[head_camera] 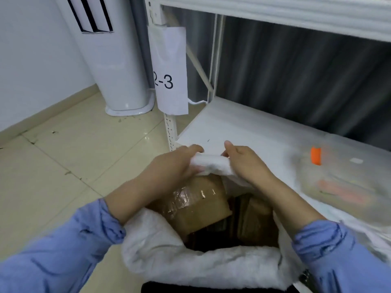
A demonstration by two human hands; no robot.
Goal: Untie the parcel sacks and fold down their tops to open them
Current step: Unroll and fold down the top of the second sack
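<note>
- We find the left hand (175,163) and right hand (245,163) both gripping the far rim of the white sack (160,250).
- Taped cardboard parcel (198,204) inside; deeper contents too dark to identify.

I count two hands on my feed, the left hand (177,163) and the right hand (245,163), and two blue sleeves, the left sleeve (63,254) and the right sleeve (342,256). There is one white woven sack (190,263). Inside it I can make out two brown parcels for certain: one taped cardboard box (198,210) and one darker box (257,216); anything deeper is too dark to count. The rack shows two shelf boards, a lower board (243,127) and an upper board (296,13). One paper label (171,70) reads "2-3". One standing air conditioner (118,66), one clear plastic bag (347,178), one orange tab (316,155).
</note>
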